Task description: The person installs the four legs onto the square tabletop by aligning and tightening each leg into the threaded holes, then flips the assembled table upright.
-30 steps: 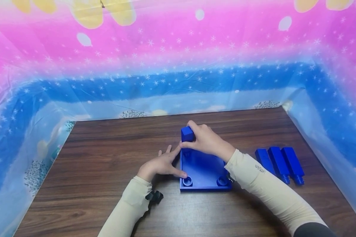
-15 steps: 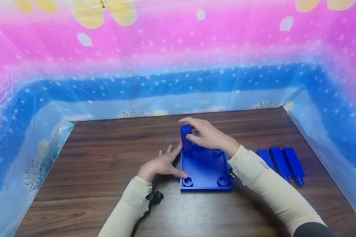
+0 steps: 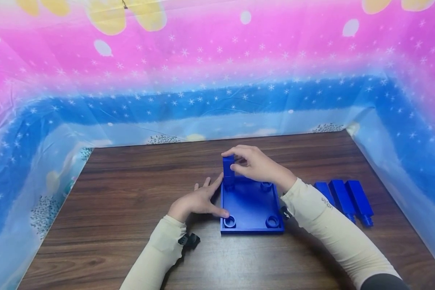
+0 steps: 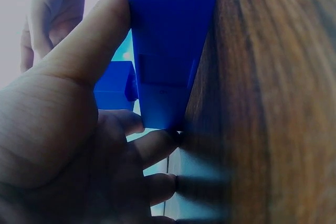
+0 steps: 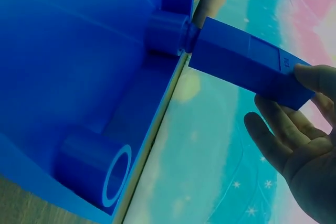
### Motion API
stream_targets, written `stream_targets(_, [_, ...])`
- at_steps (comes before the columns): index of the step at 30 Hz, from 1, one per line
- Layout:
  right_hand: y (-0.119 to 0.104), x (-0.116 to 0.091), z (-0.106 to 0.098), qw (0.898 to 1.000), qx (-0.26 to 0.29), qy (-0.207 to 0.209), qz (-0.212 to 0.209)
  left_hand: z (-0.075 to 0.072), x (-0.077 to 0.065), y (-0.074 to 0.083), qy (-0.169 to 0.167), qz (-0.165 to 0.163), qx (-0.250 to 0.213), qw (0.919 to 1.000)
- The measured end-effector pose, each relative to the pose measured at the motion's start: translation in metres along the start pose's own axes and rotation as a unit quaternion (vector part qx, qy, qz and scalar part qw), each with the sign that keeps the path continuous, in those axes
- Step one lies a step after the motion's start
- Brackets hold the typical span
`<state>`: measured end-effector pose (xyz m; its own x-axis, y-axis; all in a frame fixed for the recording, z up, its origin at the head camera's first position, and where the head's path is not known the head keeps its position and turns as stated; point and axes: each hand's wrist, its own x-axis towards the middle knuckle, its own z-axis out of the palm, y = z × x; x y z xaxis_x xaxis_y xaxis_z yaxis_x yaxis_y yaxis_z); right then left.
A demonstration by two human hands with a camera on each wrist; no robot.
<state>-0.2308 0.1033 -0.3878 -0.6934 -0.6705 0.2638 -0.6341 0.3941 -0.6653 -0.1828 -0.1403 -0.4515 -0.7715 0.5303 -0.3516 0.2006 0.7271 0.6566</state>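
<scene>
A blue square leg (image 3: 228, 167) stands upright at the far left corner of a blue square panel (image 3: 251, 207) with a raised rim. Its threaded end enters the round socket (image 5: 167, 32) there, with a little thread showing. My right hand (image 3: 261, 163) pinches the leg's upper end between thumb and fingers. On the panel's left side my left hand (image 3: 198, 201) rests with fingers spread. Its thumb touches the near left corner by a socket (image 3: 229, 222), and its index finger reaches the far left corner.
Three more blue legs (image 3: 342, 197) with threaded ends lie side by side on the wooden table (image 3: 137, 181), right of the panel. Other sockets (image 3: 273, 221) stand at the panel's right corners. A patterned cloth (image 3: 217, 92) walls the table's back and sides.
My right hand has shifted its fingers around the leg's top, and the leg has turned about its upright axis. The left hand and panel stay in place.
</scene>
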Motion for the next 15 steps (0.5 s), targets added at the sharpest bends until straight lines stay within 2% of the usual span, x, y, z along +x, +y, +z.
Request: stream_targets(15, [-0.005, -0.0027, -0.0016, 1.0, -0.018, 0.024, 0.006, -0.0034, -0.0027, -0.0059, -0.033, 0.046, 0.015, 0.9983])
